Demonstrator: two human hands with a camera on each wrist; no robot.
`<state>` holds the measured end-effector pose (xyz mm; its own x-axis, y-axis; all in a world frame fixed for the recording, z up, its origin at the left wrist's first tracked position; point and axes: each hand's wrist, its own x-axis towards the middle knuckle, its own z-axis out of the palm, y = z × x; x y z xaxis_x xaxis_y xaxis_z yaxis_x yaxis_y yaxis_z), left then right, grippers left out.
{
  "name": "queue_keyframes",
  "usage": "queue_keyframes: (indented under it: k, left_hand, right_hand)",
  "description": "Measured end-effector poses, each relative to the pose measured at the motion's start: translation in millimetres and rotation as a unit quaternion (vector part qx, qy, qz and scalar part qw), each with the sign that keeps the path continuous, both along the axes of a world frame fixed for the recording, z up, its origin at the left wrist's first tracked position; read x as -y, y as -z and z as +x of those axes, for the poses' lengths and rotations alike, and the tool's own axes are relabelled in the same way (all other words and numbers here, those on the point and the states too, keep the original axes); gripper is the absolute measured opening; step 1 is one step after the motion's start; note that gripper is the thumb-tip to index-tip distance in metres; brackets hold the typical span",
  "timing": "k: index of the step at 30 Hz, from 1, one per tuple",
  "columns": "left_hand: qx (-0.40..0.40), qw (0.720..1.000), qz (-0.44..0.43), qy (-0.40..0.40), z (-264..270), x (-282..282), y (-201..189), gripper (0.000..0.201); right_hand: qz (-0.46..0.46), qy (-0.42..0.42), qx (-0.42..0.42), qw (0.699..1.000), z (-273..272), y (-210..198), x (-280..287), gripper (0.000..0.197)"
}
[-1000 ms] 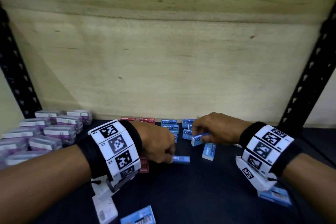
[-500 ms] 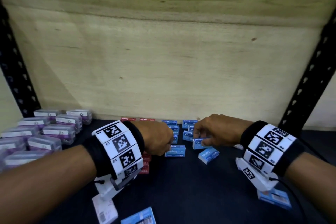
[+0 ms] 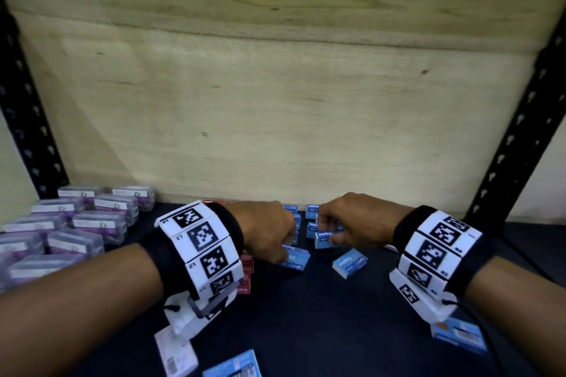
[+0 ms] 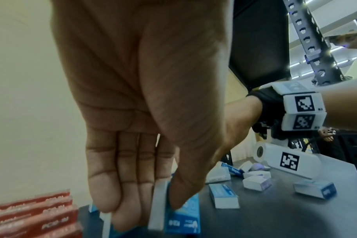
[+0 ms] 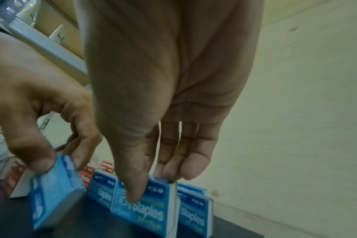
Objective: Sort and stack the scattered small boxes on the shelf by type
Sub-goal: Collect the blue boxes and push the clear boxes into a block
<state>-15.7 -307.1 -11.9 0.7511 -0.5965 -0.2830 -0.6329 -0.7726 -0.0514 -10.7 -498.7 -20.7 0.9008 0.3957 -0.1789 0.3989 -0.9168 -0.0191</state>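
Observation:
Small blue staples boxes stand in a row (image 3: pixel 311 215) at the back of the dark shelf (image 3: pixel 321 315). My left hand (image 3: pixel 284 254) pinches one blue box (image 3: pixel 296 259) between thumb and fingers, just in front of the row; the same box (image 4: pixel 183 217) shows in the left wrist view under the left hand (image 4: pixel 153 214). My right hand (image 3: pixel 332 237) pinches another blue box (image 3: pixel 325 239) upright beside the row. In the right wrist view that hand (image 5: pixel 159 185) holds the box (image 5: pixel 149 211) against the standing ones (image 5: pixel 194 212). Red boxes (image 3: pixel 246 266) are stacked by my left wrist.
Clear purple-labelled boxes (image 3: pixel 76 223) fill the shelf's left side. A loose blue box (image 3: pixel 349 263) lies right of centre, and more blue boxes lie near the front (image 3: pixel 235 366) and under my right wrist (image 3: pixel 459 335). A plywood back wall (image 3: pixel 275 101) and black uprights (image 3: pixel 514 138) bound the shelf.
My left hand has lifted its blue box off the shelf and turned its face up, moving slightly back. My right hand has shifted its box left toward the row.

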Motion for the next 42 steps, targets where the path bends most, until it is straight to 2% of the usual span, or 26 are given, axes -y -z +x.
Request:
queue_keyframes:
  k: [5, 10, 17, 21, 26, 28, 32, 37, 42]
  left_hand:
    - [0.000, 1.000, -0.021, 0.001, 1.0, -4.2, -11.1, 0.028]
    - [-0.018, 0.999, -0.026, 0.012, 2.4, -0.2, -7.9, 0.028]
    - [-0.014, 0.994, -0.105, 0.017, 7.5, -3.4, -1.9, 0.023]
    - [-0.039, 0.989, -0.140, 0.038, 7.8, -4.2, -0.3, 0.026]
    - [-0.051, 0.989, -0.122, 0.068, 8.4, -2.5, 3.8, 0.036]
    - [-0.049, 0.989, -0.118, 0.075, 9.3, -0.4, 6.1, 0.038]
    - [-0.046, 0.989, -0.123, 0.061, 11.5, 6.1, 10.6, 0.037]
    - [-0.033, 0.992, -0.101, 0.073, 10.4, 13.6, 18.8, 0.036]
    - [-0.018, 0.994, -0.087, 0.065, 8.4, 12.7, 21.0, 0.034]
  right_hand:
    - [-0.013, 0.005, -0.005, 1.000, 0.0, 3.1, -0.2, 0.018]
    - [-0.036, -0.019, -0.023, 0.999, -1.9, 2.5, -2.1, 0.031]
    - [-0.038, -0.008, -0.026, 0.999, 1.0, 3.7, -2.0, 0.031]
    - [-0.039, -0.005, -0.022, 0.999, 0.5, 2.7, -1.6, 0.033]
    - [-0.017, 0.060, -0.015, 0.998, -7.6, -3.3, 10.2, 0.023]
    - [-0.027, 0.099, -0.030, 0.994, -13.8, -8.7, 13.6, 0.028]
    - [-0.067, 0.140, -0.074, 0.985, -23.2, -10.4, 12.9, 0.055]
    - [-0.087, 0.151, -0.084, 0.981, -27.6, 0.7, -0.3, 0.069]
    - [-0.096, 0.155, -0.082, 0.980, -32.9, 2.5, -7.0, 0.073]
